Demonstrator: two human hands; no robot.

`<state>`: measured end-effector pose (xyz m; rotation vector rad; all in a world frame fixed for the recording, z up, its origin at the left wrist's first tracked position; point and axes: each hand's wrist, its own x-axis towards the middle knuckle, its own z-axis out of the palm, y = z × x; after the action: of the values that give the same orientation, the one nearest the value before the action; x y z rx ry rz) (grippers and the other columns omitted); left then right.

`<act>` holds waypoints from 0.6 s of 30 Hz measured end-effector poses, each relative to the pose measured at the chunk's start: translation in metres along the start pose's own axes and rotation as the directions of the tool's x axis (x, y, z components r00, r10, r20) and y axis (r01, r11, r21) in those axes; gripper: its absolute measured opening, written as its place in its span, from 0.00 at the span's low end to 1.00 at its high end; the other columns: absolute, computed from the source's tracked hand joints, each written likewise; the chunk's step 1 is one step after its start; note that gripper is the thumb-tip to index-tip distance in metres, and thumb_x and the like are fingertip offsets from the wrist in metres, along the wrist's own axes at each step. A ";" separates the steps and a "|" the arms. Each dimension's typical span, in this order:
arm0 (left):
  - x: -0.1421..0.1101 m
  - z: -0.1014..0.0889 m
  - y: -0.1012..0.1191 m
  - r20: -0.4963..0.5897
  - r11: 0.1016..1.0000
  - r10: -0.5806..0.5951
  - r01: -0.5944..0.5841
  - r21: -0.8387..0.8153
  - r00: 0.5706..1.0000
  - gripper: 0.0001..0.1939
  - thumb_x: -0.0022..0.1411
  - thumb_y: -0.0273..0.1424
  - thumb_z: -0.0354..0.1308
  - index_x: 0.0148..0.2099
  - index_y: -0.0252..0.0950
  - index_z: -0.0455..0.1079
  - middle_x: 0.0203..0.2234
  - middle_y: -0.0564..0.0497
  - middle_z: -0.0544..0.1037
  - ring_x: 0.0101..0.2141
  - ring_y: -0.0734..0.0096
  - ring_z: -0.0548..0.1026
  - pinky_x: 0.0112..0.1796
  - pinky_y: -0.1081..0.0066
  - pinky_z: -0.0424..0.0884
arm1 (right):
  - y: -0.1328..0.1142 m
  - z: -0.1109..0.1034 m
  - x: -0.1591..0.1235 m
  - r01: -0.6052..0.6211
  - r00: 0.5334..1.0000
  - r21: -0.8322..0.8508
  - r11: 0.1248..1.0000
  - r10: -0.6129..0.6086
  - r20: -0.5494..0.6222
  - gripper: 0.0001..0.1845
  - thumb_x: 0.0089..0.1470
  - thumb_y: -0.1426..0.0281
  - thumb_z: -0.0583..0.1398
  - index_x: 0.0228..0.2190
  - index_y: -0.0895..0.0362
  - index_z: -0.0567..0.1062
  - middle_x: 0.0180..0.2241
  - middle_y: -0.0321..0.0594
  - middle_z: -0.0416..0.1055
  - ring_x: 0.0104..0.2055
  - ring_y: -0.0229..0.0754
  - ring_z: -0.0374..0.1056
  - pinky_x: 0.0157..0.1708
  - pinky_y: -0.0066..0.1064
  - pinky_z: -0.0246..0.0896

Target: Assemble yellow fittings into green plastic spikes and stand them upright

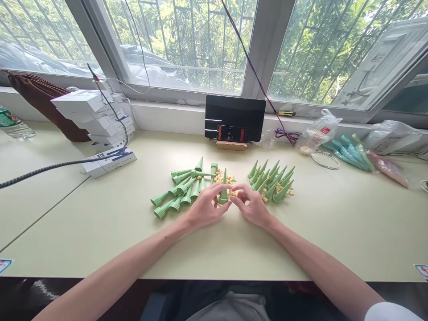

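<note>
In the middle of the desk, my left hand (pixel 206 205) is closed around a green plastic watering spike (pixel 225 189), its pointed end up. My right hand (pixel 253 206) pinches a small pale-yellow valve (pixel 232 194) against the spike's side; whether it is seated there I cannot tell. Just behind my fingers lie more small yellow valves (pixel 220 174), partly hidden by the left hand. Left of that hand is a loose pile of green spikes (pixel 182 189), mostly lying on their sides. Right of my right hand, several spikes (pixel 272 180) stand in a cluster, with yellow valves showing on some.
A phone (pixel 233 133) leans on a black tablet (pixel 236 113) at the back. White boxes (pixel 109 160) stand back left, with a black cable (pixel 60 166) across them. Plastic bags (pixel 319 131) and wrapped blue-green pieces (pixel 351 153) lie back right, under the windows.
</note>
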<state>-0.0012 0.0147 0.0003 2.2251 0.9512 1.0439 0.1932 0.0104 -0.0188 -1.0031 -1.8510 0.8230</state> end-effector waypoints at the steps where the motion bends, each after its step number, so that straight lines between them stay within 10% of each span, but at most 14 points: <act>1: 0.000 0.000 0.000 -0.006 1.000 0.000 0.000 -0.001 1.000 0.16 0.62 0.29 0.57 0.52 0.39 0.69 0.41 0.49 0.76 0.30 0.75 0.71 0.27 0.75 0.71 | 0.000 0.000 0.000 0.005 1.000 0.006 1.000 -0.005 0.007 0.13 0.62 0.59 0.56 0.42 0.55 0.68 0.19 0.27 0.57 0.21 0.34 0.53 0.23 0.27 0.52; 18: -0.001 0.000 -0.001 0.019 1.000 -0.006 0.006 -0.002 1.000 0.17 0.63 0.30 0.57 0.54 0.40 0.67 0.43 0.49 0.75 0.26 0.79 0.68 0.25 0.76 0.71 | 0.001 -0.001 0.000 0.028 1.000 -0.033 0.999 -0.029 -0.009 0.15 0.64 0.61 0.53 0.29 0.55 0.69 0.21 0.31 0.59 0.21 0.34 0.50 0.23 0.28 0.50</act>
<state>-0.0017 0.0141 -0.0010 2.2260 0.9475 1.0186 0.1945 0.0113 -0.0188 -0.9972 -1.8726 0.7718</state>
